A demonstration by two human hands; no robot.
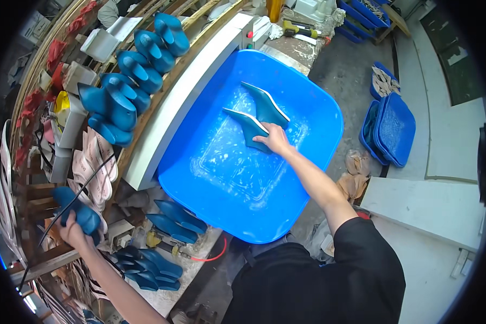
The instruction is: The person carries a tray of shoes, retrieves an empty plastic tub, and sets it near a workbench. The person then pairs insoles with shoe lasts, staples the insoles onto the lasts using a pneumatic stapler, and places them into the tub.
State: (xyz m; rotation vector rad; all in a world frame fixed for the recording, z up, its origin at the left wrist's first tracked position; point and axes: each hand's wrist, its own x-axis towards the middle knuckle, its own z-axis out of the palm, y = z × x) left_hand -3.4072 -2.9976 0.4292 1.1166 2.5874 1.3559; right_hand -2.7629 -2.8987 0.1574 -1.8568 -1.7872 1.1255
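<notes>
Inside a large blue plastic tub (pixel 221 210), two teal shoe lasts (pixel 264 103) with pale edges lie tilted side by side. My right hand (pixel 275 139) is closed on the heel end of the nearer one. Off to the left, my left hand (pixel 73 232) grips another teal shoe last (pixel 76 211) beside a wooden rack rail; its far fingers are hidden behind the last. A thin black cord passes across that last. Pale pink insoles (pixel 94 167) lie just beyond my left hand.
Several teal lasts (pixel 137 65) stand in a row along the rack. More lasts (pixel 151 267) lie on the bench below the tub, near a red hose (pixel 213 256). Stacked blue bins (pixel 394 129) sit on the floor at right. A yellow-black tool (pixel 297 28) lies on the back bench.
</notes>
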